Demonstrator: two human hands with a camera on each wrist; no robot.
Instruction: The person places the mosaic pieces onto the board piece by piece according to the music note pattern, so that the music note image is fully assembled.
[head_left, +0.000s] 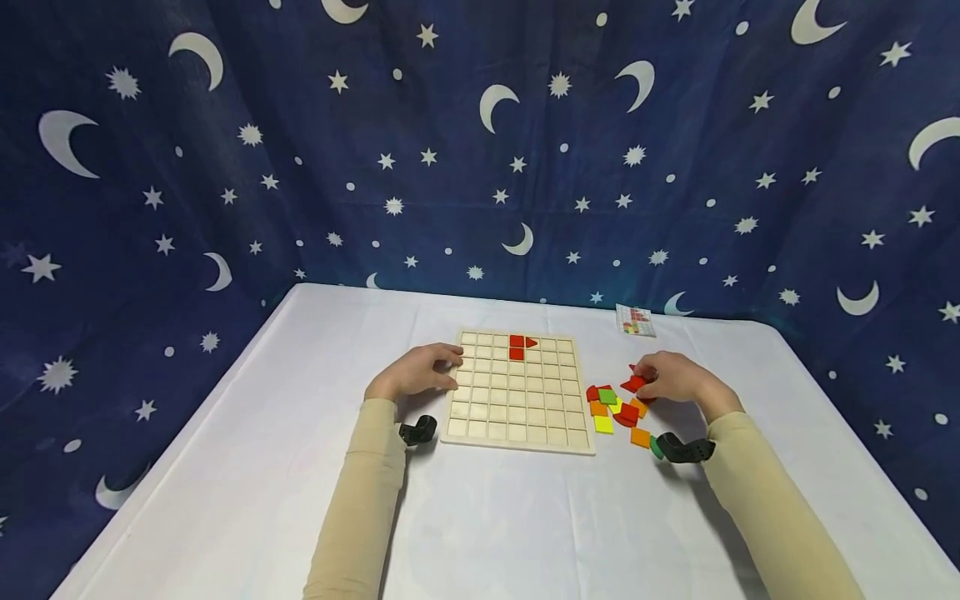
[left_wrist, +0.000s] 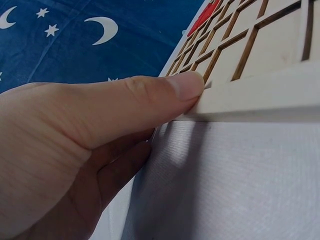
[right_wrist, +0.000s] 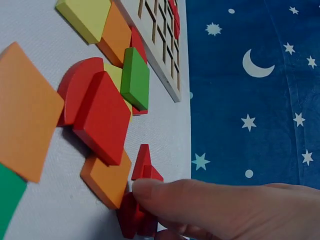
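Observation:
My left hand (head_left: 416, 371) rests against the left edge of a wooden grid board (head_left: 517, 445), thumb and fingers spread apart along it. In the left wrist view the thumb (left_wrist: 145, 97) lies straight, its tip touching the board's corner. Two red square tiles (head_left: 517, 354) and a red triangle (head_left: 531, 342) sit in the board's far cells. Right of the board, my right hand (head_left: 678, 382) pinches at a small cluster of red pieces (right_wrist: 143, 162), some of them pointed. The thumb (right_wrist: 170, 195) covers part of them, and the other fingers are mostly hidden.
Loose pieces lie between board and right hand: a yellow square (head_left: 603, 425), a green tile (head_left: 607, 397), orange tiles (head_left: 641, 437) and red ones, some overlapping. A printed card (head_left: 635, 321) lies at the back. A starry dark blue cloth (head_left: 450, 150) hangs behind the white table (head_left: 510, 525).

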